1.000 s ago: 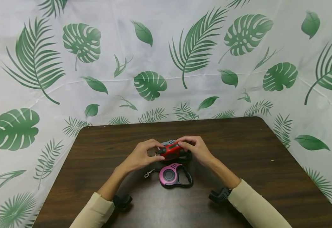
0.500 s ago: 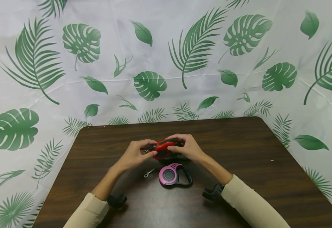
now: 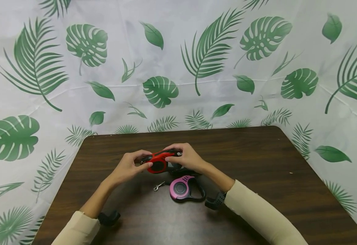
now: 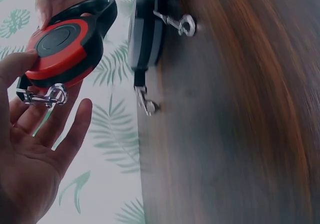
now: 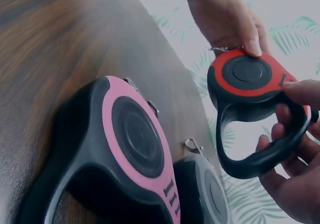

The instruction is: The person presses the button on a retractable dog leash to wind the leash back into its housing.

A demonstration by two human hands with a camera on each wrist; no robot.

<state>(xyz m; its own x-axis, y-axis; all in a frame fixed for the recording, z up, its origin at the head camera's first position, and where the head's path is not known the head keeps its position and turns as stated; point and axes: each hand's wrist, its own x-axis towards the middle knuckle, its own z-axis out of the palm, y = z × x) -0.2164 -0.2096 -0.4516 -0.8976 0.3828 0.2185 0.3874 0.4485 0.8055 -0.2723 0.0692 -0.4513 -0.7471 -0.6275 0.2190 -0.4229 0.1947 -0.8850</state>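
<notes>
Both hands hold a red and black retractable dog leash, close over the table. My left hand pinches its front end between thumb and fingers, beside the metal clip seen in the left wrist view. With thumb and fingers, my right hand grips it near the black loop handle. A pink and black retractable leash lies nearer the person, its clip pointing left. Behind it is a grey and black leash, mostly hidden by the right hand and the red leash in the head view.
The dark wood-grain table carries all the leashes. A white cloth with green leaf prints hangs behind it and along its sides. Black camera mounts sit on both wrists.
Both hands have moved left with the red leash, away from over the grey leash. The right hand's fingers have shifted along it toward the handle. The pink leash has stayed in place.
</notes>
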